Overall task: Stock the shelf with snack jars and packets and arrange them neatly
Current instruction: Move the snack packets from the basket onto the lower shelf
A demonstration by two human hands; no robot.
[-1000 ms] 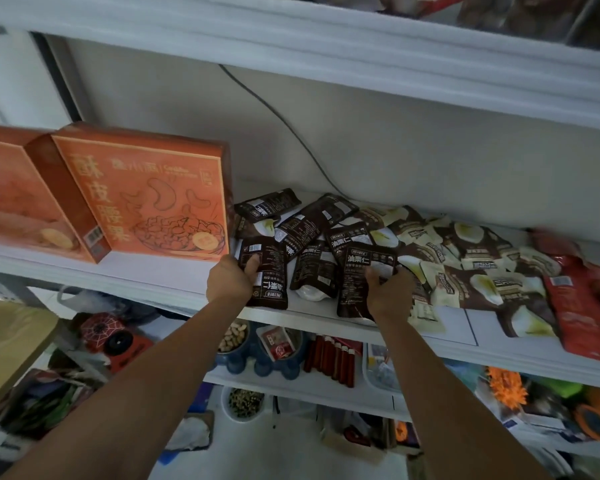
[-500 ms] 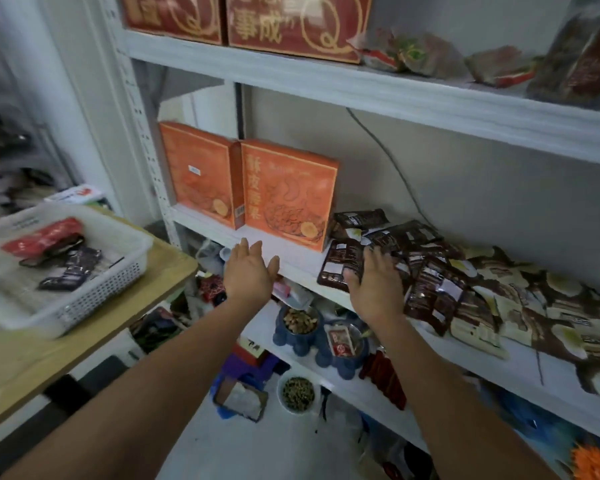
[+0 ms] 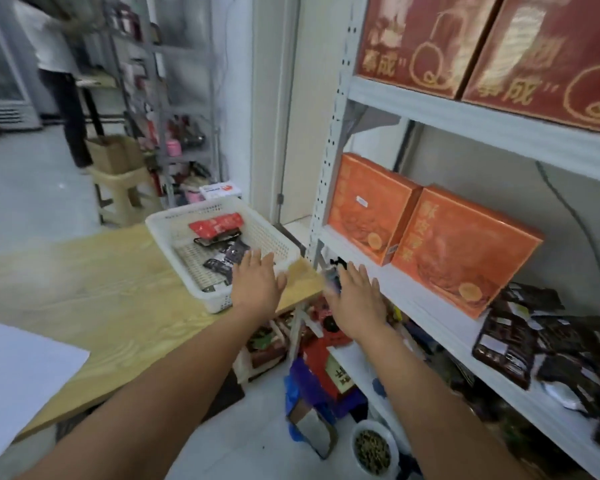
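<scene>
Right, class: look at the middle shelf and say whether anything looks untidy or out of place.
Yes. The dark brown packets lie in a jumbled, overlapping heap at mixed angles, unlike the orange boxes standing upright side by side on the same shelf.

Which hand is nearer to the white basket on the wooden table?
Left. The left hand hovers over the near corner of the white basket; the right hand is further right, before the shelf edge, apart from the basket.
</scene>
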